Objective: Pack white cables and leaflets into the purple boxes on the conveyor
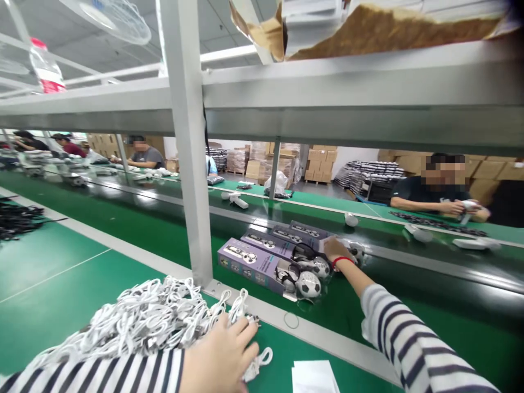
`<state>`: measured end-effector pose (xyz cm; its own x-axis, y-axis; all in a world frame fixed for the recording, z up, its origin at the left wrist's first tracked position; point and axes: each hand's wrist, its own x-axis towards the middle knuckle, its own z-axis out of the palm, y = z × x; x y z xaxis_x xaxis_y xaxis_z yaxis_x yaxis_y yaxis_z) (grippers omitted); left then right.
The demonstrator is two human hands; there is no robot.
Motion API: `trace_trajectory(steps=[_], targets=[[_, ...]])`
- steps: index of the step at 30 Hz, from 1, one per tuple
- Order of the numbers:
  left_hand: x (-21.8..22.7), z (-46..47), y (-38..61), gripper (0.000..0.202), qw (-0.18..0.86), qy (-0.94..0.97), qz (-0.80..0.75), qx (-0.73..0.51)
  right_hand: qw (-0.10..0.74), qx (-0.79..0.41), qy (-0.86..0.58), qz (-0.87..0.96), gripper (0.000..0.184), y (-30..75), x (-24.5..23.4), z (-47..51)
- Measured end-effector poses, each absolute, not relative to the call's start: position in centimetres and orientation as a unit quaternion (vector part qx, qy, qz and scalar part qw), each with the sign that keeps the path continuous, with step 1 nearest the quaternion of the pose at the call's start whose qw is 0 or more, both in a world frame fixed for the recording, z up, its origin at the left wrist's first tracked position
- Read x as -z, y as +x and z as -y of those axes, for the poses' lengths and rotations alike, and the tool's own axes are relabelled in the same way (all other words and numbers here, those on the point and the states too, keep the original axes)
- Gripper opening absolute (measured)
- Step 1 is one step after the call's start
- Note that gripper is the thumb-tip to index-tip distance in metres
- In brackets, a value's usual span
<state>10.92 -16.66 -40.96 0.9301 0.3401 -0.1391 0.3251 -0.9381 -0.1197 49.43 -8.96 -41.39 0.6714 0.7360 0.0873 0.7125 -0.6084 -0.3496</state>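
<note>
Left hand (pixel 219 355) lies open, fingers apart, on a heap of white coiled cables (pixel 151 319); right hand (pixel 338 251), red wristband (pixel 343 262), stretches across the green assembly belt (pixel 245 292) to a row of purple product boxes (pixel 254 262) and bagged football-patterned balls (pixel 308 284), touching the packaging, grip unclear; white paper sheets (pixel 313 377) lie near the left hand

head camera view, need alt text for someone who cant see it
A person's left hand rests on a heap of white cables on a green workbench, while the right hand, wearing a red wristband, reaches to purple boxes and soccer-ball-patterned items in clear bags on a conveyor belt. A co-worker sits across the belt handling a white item.
</note>
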Motion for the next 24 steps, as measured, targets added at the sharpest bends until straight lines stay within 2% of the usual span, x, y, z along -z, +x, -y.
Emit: trace_trajectory(steps=[2, 6, 10, 13, 14, 16, 18, 19, 21, 24], targets=[[41.9, 16.9, 10.1, 0.038, 0.051, -0.983, 0.165, -0.057, 0.162, -0.023, -0.901, 0.401, 0.04, 48.3, 40.5, 9.1], [40.7, 17.3, 9.8, 0.03, 0.019, -0.986, 0.165, 0.005, 0.122, 0.017, -0.904, 0.41, 0.057, 47.4, 36.6, 11.0], [38.6, 18.0, 10.5, 0.029, -0.069, -0.979, 0.186, 0.038, 0.077, -0.045, -0.852, 0.516, 0.042, 44.2, 35.6, 16.9], [37.7, 18.4, 11.4, 0.023, -0.216, -0.946, 0.238, 0.031, 0.054, -0.183, -0.688, 0.7, 0.049, 39.3, 39.5, 23.8], [37.5, 18.4, 11.8, 0.022, -0.291, -0.92, 0.262, 0.026, 0.054, -0.185, -0.626, 0.755, 0.057, 37.6, 41.3, 26.0], [37.4, 18.3, 12.6, 0.022, -0.443, -0.844, 0.3, 0.021, 0.043, -0.101, -0.603, 0.79, 0.085, 35.0, 44.6, 29.5], [37.1, 17.8, 13.6, 0.023, -0.534, -0.784, 0.314, 0.03, 0.034, -0.049, -0.601, 0.797, 0.098, 33.7, 46.5, 31.4], [36.8, 17.4, 14.3, 0.024, -0.545, -0.778, 0.312, 0.037, 0.035, -0.037, -0.602, 0.797, 0.098, 33.5, 46.8, 31.8], [35.9, 16.4, 16.2, 0.029, -0.502, -0.812, 0.29, 0.063, 0.043, -0.026, -0.6, 0.799, 0.097, 33.5, 46.6, 31.9], [34.8, 14.2, 20.6, 0.03, -0.342, -0.903, 0.22, 0.138, 0.032, 0.003, -0.607, 0.794, 0.103, 33.7, 45.9, 31.7]])
